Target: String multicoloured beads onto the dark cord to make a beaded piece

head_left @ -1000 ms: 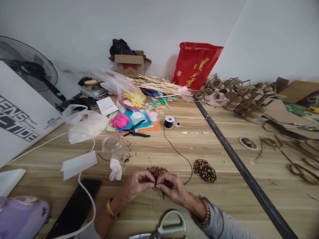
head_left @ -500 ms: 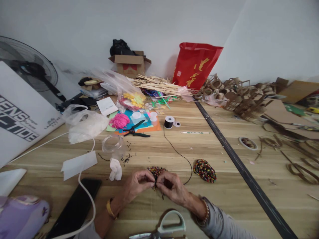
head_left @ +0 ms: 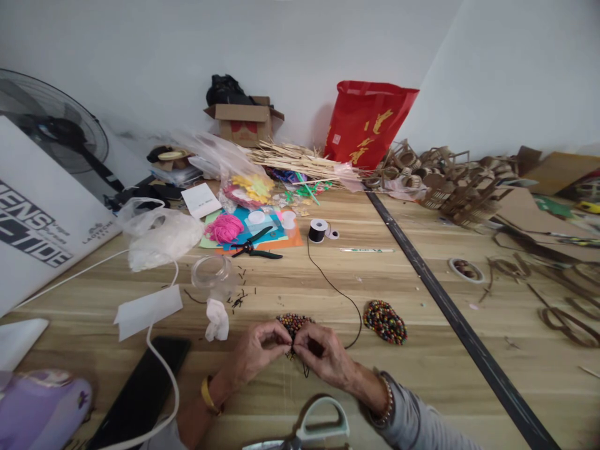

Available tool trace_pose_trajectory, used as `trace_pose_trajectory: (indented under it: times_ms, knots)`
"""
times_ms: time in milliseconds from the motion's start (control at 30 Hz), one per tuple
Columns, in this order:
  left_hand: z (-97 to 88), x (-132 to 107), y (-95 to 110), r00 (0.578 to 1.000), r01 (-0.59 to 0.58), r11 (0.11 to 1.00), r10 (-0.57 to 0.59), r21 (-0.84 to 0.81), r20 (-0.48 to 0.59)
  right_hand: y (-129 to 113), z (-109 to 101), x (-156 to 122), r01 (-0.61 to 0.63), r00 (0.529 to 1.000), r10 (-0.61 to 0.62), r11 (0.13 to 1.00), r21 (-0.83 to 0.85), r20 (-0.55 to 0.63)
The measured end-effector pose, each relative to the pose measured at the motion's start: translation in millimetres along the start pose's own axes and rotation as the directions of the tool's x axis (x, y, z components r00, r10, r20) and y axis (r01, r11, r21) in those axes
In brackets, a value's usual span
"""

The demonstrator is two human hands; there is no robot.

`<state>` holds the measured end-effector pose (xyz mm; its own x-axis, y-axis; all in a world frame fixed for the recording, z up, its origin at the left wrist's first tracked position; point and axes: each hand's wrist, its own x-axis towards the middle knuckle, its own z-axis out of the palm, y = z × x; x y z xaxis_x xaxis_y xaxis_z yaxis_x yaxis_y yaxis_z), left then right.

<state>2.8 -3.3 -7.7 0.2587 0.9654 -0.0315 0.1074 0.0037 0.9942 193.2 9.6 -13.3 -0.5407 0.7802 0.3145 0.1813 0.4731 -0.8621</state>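
Note:
My left hand [head_left: 255, 350] and my right hand [head_left: 328, 357] meet fingertip to fingertip near the front of the table. Each pinches a thin black cord [head_left: 335, 289], though the exact spot between the fingers is mostly hidden. Just behind and beneath the fingertips lies a bunch of small multicoloured beads [head_left: 294, 321], partly covered by the hands. From a white-ended spool [head_left: 318, 231] the cord curves down to my right hand, and a short loop hangs below it. A second coil of beaded strands [head_left: 385, 322] rests to the right. Scissors [head_left: 322, 431] with a pale green handle lie close in front of me.
Black pliers [head_left: 257, 249] lie on coloured sheets beside pink yarn [head_left: 225, 229]. Left are a clear round container [head_left: 212, 271], crumpled tissue [head_left: 217, 320], a dark phone-like slab [head_left: 140, 390] and a white cable [head_left: 165, 369]. Small baskets [head_left: 450, 187] crowd the back right.

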Motion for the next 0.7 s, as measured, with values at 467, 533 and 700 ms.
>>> trace_pose_trajectory:
  times_ms: [467, 533, 700]
  knots:
    - [-1.3, -0.4, 4.4, 0.989, 0.147, 0.986, -0.145, -0.074, 0.025, -1.7, 0.8, 0.5, -0.048, 0.999, 0.047, 0.988, 0.145, 0.007]
    - [-2.5, -0.2, 3.1, 0.989, 0.148, 0.986, -0.146, -0.079, 0.023, -2.1, 0.8, 0.1, -0.059, 0.998, 0.059, 0.985, 0.162, 0.007]
    - [-4.9, 0.1, 2.9, 0.992, 0.122, 0.990, -0.120, -0.063, 0.046, -7.6, -2.7, 2.2, -0.014, 1.000, 0.011, 0.992, 0.128, 0.022]
